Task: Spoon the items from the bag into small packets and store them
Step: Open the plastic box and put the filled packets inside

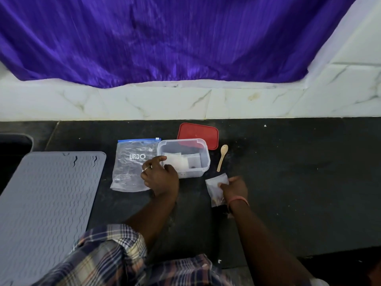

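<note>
A clear zip bag point(128, 164) with a blue seal lies flat on the dark counter, looking nearly empty. To its right stands a clear plastic box point(203, 159) with several small white packets point(177, 163) inside. My left hand point(159, 176) rests at the box's near left corner, fingers spread, touching its rim and holding nothing. My right hand point(234, 187) pinches a small clear packet point(216, 187) with dark contents at its lower end, just right of the box. A wooden spoon point(222, 156) lies on the counter beside the box.
The box's red lid point(198, 133) lies behind it. A grey ribbed mat point(45, 203) covers the counter's left side, with a dark sink corner point(14, 145) beyond it. A white marble ledge point(185, 102) and purple curtain point(165, 38) rise at the back.
</note>
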Available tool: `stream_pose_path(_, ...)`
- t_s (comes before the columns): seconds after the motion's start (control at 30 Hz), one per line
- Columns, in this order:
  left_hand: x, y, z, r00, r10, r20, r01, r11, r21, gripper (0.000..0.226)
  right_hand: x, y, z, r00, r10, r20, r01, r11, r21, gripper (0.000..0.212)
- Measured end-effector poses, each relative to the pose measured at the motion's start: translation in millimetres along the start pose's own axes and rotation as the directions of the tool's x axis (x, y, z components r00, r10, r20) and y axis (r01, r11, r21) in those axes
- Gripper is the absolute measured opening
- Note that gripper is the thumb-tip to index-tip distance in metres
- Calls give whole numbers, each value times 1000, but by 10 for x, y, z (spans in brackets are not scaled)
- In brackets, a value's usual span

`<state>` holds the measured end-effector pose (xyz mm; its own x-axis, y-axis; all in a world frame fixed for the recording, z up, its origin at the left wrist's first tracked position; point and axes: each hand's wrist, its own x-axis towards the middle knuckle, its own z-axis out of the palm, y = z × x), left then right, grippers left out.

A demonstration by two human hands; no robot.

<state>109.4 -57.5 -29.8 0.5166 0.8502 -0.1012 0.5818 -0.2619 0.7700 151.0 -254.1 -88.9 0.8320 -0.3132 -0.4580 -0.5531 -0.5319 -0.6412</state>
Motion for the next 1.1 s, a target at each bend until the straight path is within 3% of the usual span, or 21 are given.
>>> stream_pose_path(0.07,5,20,-17,1000,-14,0,14,1000,-16,30,-48,-75,-111,1000,19,10,-20,995,101,26)
stream_pose_path(0.17,34,38,-41,1000,-20,4,20,999,-36,29,-172,-391,-409,985,68,158,-104,966,237,10)
stream_pose_path(0.3,108,51,-66,1000,-14,2,14,998,-58,29,-283,-985,-835,964,-130,234,64,961,269,16)
stream_pose_path(0.4,178,51,-77,1000,-23,5,23,997,-69,29,-306,-1304,-664,944,-220,247,117,921,372,11)
stream_pose_path(0.5,248,53,-85,999,-19,33,20,999,-49,28,-375,-1459,-239,932,-277,234,231,951,205,14)
stream_pose_path(0.63,355,60,-91,990,4,144,0,1000,-23,28,-383,-1648,196,925,-275,263,353,879,-321,30)
stream_pose_path(0.73,383,33,-107,987,11,161,-3,999,-54,26,-310,-1717,349,919,-214,331,348,836,-425,42)
stream_pose_path(0.93,362,-17,-123,986,51,158,-33,993,-116,26,-246,-1745,475,872,-139,468,428,680,-595,45)
stream_pose_path(1.03,363,-3,-115,985,46,166,-28,993,-114,26,-285,-1762,519,915,-241,325,388,752,-533,46)
stream_pose_path(1.1,371,30,-114,987,25,159,-5,992,-129,25,-399,-1797,401,901,-392,184,422,701,-575,37)
